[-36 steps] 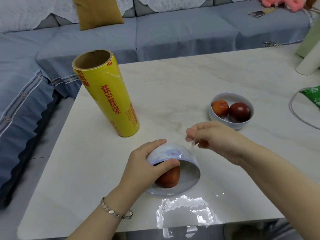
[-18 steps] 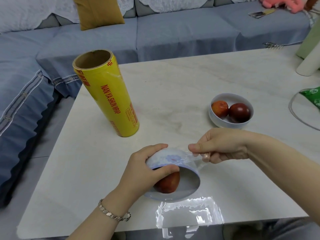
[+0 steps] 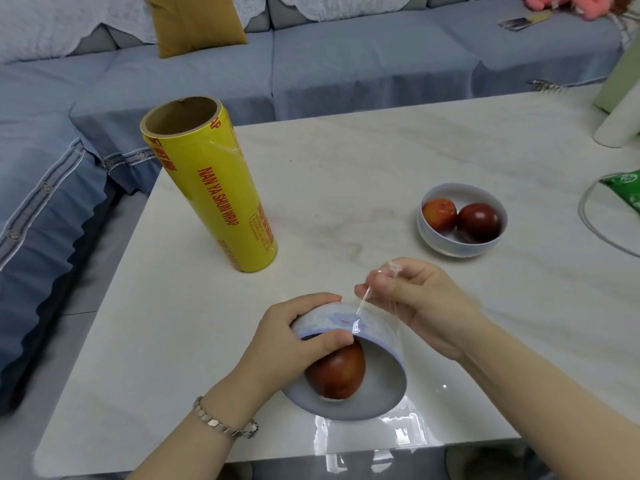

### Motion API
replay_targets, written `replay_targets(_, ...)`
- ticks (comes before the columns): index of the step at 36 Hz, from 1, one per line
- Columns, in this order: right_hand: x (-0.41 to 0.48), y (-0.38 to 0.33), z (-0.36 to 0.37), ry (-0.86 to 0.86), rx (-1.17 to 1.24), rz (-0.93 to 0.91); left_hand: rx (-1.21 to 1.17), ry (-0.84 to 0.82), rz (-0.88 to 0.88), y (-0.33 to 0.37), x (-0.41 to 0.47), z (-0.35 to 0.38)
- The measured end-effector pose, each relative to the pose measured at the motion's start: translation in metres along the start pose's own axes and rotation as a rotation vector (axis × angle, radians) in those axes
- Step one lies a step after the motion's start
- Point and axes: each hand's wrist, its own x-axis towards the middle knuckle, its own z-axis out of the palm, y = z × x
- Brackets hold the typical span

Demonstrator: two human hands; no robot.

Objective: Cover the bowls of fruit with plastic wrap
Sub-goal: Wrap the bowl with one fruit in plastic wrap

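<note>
A white bowl with a blue pattern is tipped toward me near the table's front edge, a dark red fruit inside it. My left hand grips its upper rim, thumb inside. Clear plastic wrap clings over the bowl's outside. My right hand pinches a stretched strand of that wrap just above the bowl's far side. A second white bowl with two red fruits stands uncovered at the right. The yellow plastic wrap roll stands upright at the left.
The white marble table has a blue sofa behind and to its left. A white cylinder stands at the far right edge, with a green packet and a thin wire ring nearer.
My right hand has lifted and pulled back from the bowl's rim, drawing the pinched wrap into a thin strand. The bowl stays tipped in my left hand.
</note>
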Motion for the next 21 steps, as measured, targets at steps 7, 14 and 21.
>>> replay_targets(7,0.0,0.008,0.011,0.335,0.013,-0.042,-0.002,0.008,0.084,0.003,-0.005,0.003)
replay_targets(14,0.001,0.007,0.011,0.357,-0.225,-0.018,0.017,0.003,0.225,0.012,-0.008,0.004)
replay_targets(21,-0.003,0.002,0.007,0.273,-0.442,0.009,0.031,0.012,0.311,0.007,-0.009,0.006)
